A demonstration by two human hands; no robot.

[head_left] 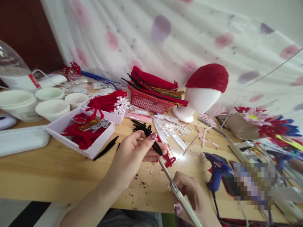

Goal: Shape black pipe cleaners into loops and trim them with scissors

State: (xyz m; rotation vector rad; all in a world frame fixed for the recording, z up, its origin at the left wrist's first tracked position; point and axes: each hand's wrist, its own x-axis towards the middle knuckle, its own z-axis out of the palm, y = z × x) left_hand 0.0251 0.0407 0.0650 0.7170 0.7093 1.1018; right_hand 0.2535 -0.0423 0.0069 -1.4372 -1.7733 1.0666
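Head view: black strip [157, 149] in left hand [135, 148], near scissors [174, 186].

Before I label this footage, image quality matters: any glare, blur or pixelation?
Head view: glare whitens the table beside the clear packets; head view: the flowered curtain looks soft, a pixelated block sits right of the blue glue gun, and the black piece in the left hand shows little detail.

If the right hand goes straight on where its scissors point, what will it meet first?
Probably the black strip in the left hand, near the tip of the scissors; depth is unclear.
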